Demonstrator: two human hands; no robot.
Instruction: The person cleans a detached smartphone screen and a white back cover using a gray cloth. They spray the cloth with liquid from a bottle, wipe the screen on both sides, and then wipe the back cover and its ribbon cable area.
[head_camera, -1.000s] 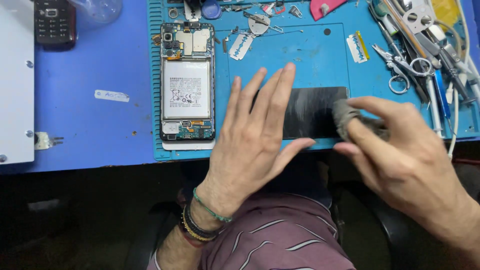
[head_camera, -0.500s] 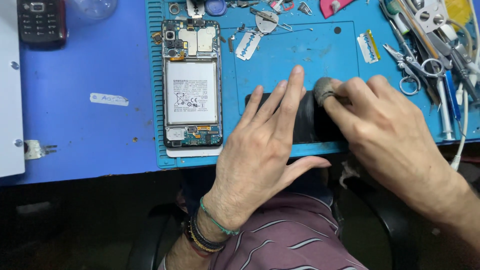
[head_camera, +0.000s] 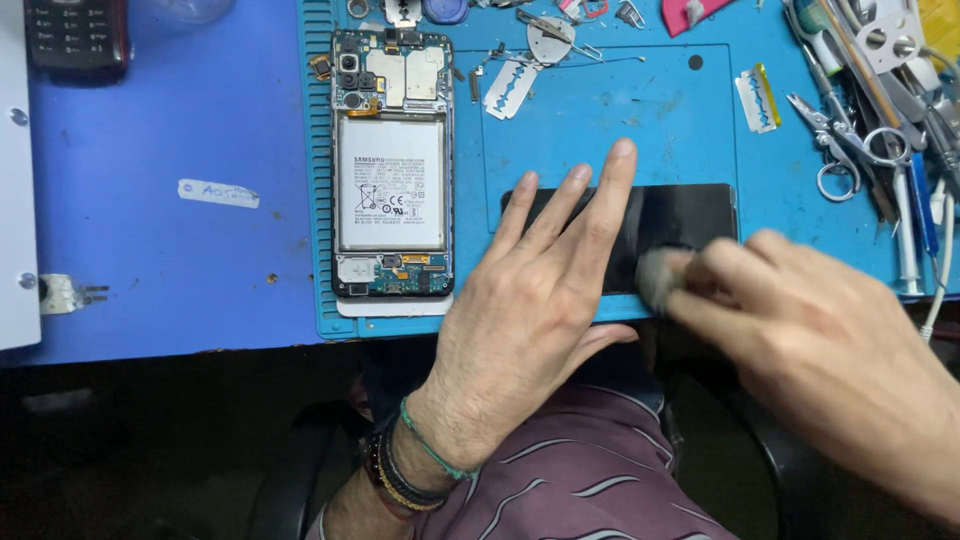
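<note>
A black phone screen panel (head_camera: 690, 215) lies flat near the front edge of the blue work mat (head_camera: 600, 120). My left hand (head_camera: 540, 300) presses on its left half, fingers spread and flat. My right hand (head_camera: 810, 330) pinches a small grey wad of cloth (head_camera: 657, 275) against the panel's lower middle; the hand is blurred by motion. To the left on the mat lies an opened phone body (head_camera: 392, 165), back cover off, with its white battery and circuit boards showing.
Two razor blades (head_camera: 512, 88) (head_camera: 757, 98) lie on the mat. Scissors (head_camera: 840, 150), tweezers and several other tools crowd the right edge. A dark keypad phone (head_camera: 75, 35) sits top left, a white box (head_camera: 18, 200) at the far left.
My right hand slid the grey cloth leftward and back along the black panel. My left hand stayed pressed on the panel's left half. The camera view shifted slightly.
</note>
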